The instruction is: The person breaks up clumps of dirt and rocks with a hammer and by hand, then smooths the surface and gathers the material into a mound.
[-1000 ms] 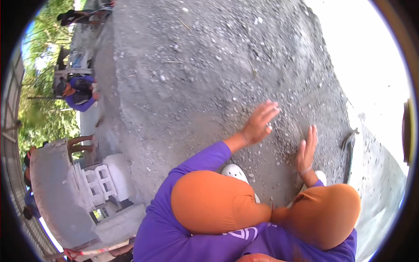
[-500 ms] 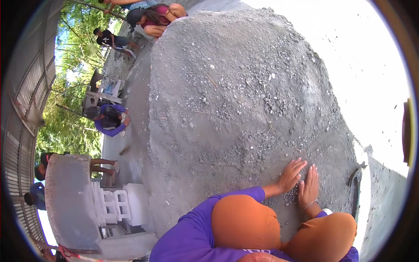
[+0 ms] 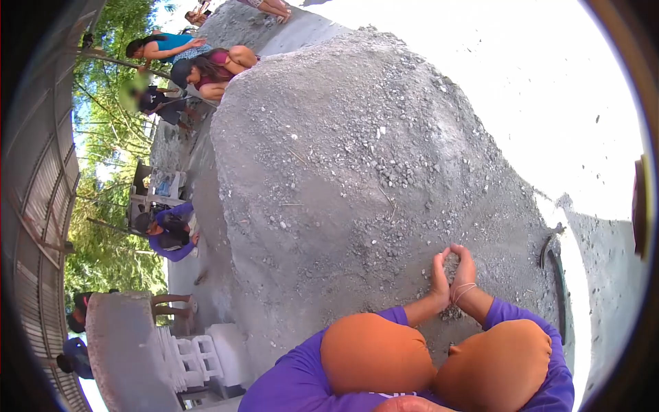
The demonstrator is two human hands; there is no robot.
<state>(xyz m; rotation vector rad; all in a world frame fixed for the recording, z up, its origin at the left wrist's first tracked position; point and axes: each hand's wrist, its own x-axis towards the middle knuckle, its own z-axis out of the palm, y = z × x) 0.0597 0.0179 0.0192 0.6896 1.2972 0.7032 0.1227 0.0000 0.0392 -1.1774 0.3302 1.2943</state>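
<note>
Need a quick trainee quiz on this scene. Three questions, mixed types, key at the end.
1. Multiple choice. At the sloping mound of loose grey gravel, the left hand and right hand are:
A) clenched and far apart
B) curved toward each other, with a small gap between
C) resting on the knees

2. True or false: the long purple sleeves reach past the fingertips.

3. Fill in: the thin pale bracelet is on the person's ____ wrist.

Key: 1 B; 2 false; 3 right

Head view; forward, downward (sideways)
</note>
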